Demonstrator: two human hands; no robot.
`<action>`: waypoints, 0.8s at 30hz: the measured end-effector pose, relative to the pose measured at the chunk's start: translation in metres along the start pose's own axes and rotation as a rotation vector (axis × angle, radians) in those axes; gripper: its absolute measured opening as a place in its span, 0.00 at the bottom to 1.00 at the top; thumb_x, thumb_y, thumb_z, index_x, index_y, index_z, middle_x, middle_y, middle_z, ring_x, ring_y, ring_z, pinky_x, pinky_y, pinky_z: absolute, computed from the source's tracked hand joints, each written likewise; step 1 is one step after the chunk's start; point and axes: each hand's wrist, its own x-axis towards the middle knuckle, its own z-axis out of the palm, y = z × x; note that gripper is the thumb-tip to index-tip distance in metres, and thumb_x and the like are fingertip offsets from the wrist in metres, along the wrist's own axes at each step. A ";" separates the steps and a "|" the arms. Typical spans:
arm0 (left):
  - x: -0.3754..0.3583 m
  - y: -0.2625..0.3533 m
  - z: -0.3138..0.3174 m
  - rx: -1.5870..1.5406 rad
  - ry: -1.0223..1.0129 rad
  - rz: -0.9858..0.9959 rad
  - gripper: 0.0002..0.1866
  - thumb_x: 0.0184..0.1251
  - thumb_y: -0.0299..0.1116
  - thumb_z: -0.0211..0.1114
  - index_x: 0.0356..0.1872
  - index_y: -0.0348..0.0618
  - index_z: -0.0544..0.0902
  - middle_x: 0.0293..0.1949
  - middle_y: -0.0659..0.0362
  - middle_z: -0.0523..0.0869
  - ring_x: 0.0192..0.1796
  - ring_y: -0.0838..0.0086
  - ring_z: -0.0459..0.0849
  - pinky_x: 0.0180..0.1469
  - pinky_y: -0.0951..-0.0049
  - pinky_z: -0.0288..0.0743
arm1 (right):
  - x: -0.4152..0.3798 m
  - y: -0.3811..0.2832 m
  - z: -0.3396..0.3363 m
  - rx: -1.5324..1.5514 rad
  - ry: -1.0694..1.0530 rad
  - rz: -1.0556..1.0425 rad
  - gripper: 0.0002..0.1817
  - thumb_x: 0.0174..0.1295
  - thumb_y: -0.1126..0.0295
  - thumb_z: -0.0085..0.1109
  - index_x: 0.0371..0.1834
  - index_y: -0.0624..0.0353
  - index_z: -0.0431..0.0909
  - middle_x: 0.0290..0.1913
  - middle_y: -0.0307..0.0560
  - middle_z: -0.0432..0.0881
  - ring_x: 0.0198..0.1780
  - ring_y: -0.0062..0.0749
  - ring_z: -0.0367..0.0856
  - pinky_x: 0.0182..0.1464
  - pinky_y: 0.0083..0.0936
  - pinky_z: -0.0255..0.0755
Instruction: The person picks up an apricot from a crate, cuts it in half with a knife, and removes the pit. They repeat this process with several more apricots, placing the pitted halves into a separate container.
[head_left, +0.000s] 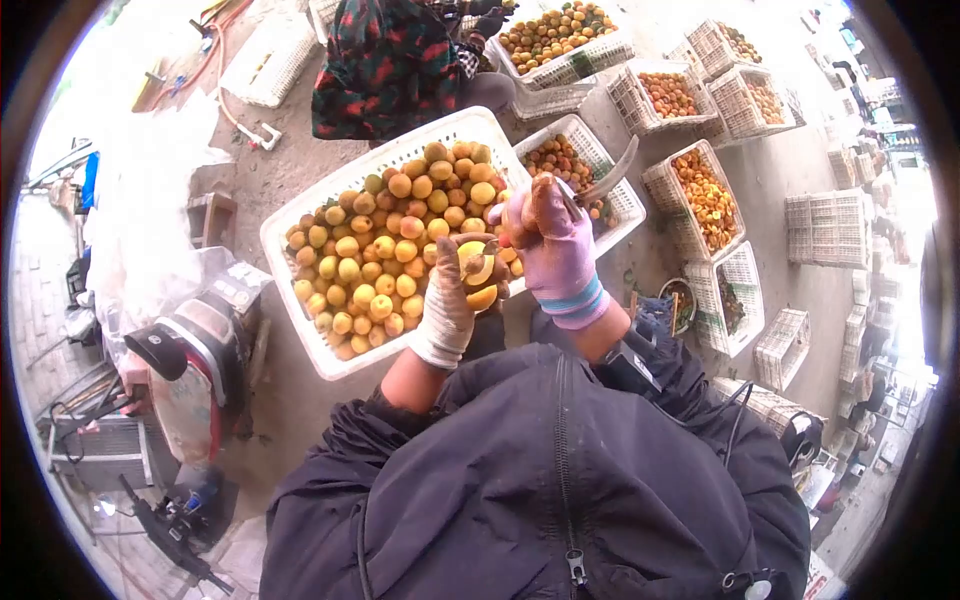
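Note:
My left hand (450, 300), in a white glove with stained brown fingers, is closed around a cut apricot (478, 262). Its yellow flesh faces up, and a brown pit seems to show in the middle. My right hand (550, 235), in a pinkish-purple glove with a blue cuff band, is closed on a curved knife (612, 178). The handle is hidden in the fist; the blade points up and to the right, away from the fruit. Both hands are over the near right edge of a large white crate (290, 270) full of whole apricots (370, 270).
To the right, a white crate (630, 205) holds more apricots, and another crate (700, 250) holds cut halves. A co-worker in a patterned jacket (385, 75) sits beyond the large crate. Stacked crates (830, 230) stand far right; a scooter (190, 360) is at left.

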 end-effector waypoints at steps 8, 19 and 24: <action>-0.003 -0.002 0.001 0.046 0.005 -0.091 0.40 0.64 0.74 0.39 0.48 0.41 0.72 0.25 0.60 0.79 0.25 0.75 0.80 0.23 0.78 0.73 | -0.002 0.000 -0.010 -0.148 -0.287 0.040 0.19 0.69 0.61 0.55 0.20 0.56 0.69 0.18 0.35 0.66 0.22 0.20 0.66 0.35 0.25 0.68; -0.010 0.005 0.010 0.000 0.007 -0.055 0.38 0.65 0.72 0.40 0.46 0.43 0.74 0.24 0.59 0.78 0.22 0.74 0.79 0.22 0.76 0.72 | 0.009 0.004 -0.005 0.537 -0.146 0.311 0.24 0.69 0.58 0.48 0.13 0.47 0.57 0.13 0.30 0.56 0.18 0.22 0.54 0.31 0.27 0.57; -0.009 0.007 -0.009 -0.076 -0.143 -0.109 0.32 0.68 0.68 0.44 0.45 0.48 0.76 0.28 0.61 0.79 0.24 0.75 0.79 0.22 0.76 0.69 | 0.008 0.010 -0.006 0.733 -0.076 0.474 0.27 0.68 0.54 0.48 0.10 0.44 0.55 0.10 0.27 0.52 0.14 0.20 0.50 0.25 0.23 0.53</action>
